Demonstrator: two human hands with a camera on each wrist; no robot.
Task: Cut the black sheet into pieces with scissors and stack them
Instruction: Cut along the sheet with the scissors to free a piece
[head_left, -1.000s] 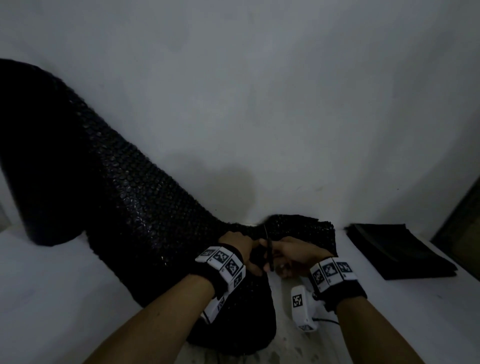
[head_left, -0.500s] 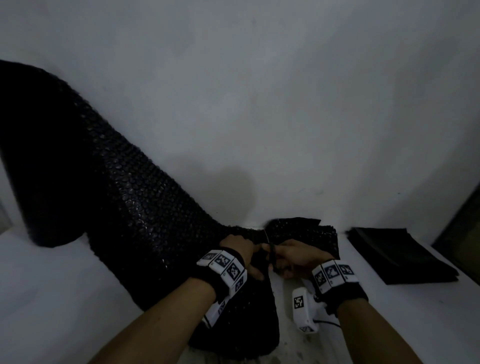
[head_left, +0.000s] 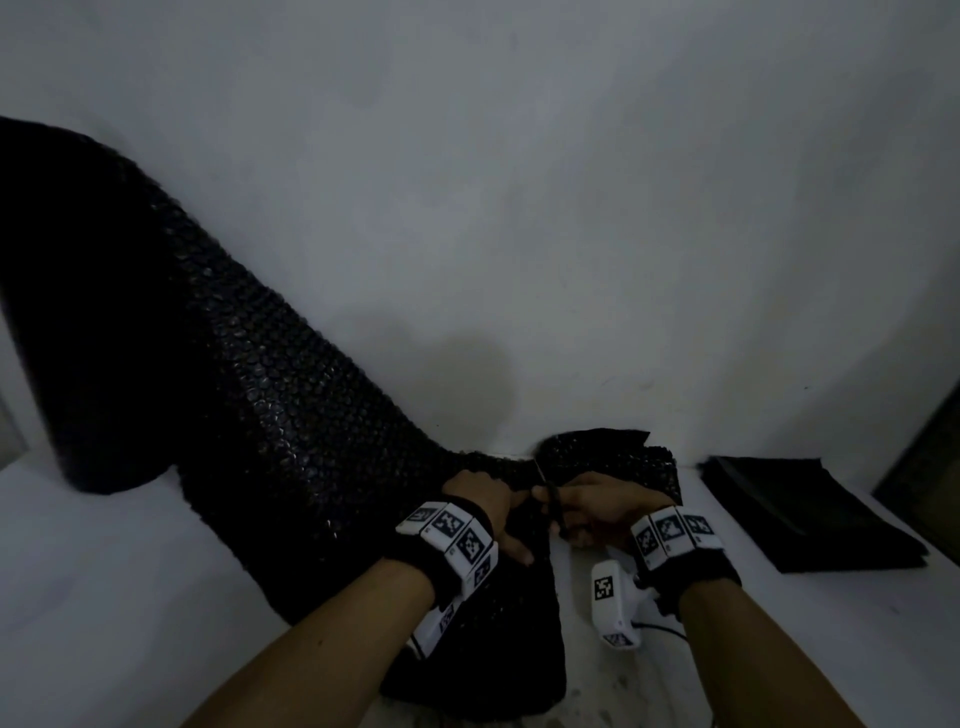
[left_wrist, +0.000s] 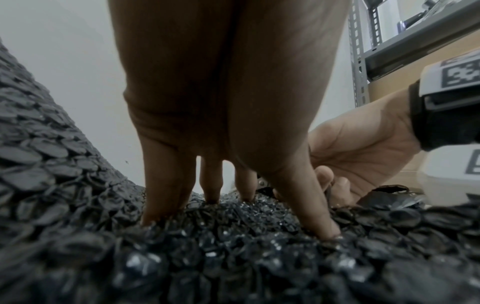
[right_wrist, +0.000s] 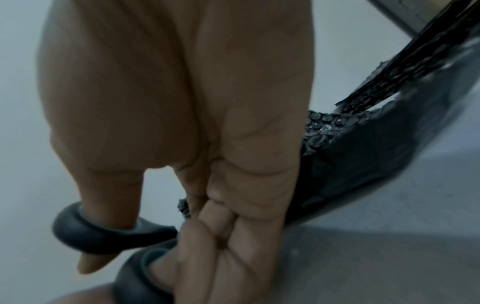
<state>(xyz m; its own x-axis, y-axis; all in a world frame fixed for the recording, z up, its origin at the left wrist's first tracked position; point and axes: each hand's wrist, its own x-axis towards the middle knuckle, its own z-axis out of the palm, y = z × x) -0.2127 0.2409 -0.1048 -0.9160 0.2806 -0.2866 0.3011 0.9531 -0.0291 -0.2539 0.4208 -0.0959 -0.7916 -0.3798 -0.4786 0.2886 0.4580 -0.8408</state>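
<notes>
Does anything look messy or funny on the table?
Not really. The black sheet climbs up the wall instead of lying flat, but only because it comes off a big roll. The right hand is cutting it with scissors; the stack of cut pieces lies neat.

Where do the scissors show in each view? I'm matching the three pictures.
Head: scissors low centre, between the hands, blades pointing away.
Left wrist: mostly hidden behind the left hand; only a small glint by the right hand.
Right wrist: black handle loops at lower left, thumb through one.
Shared landmark: the black bubble sheet.
</notes>
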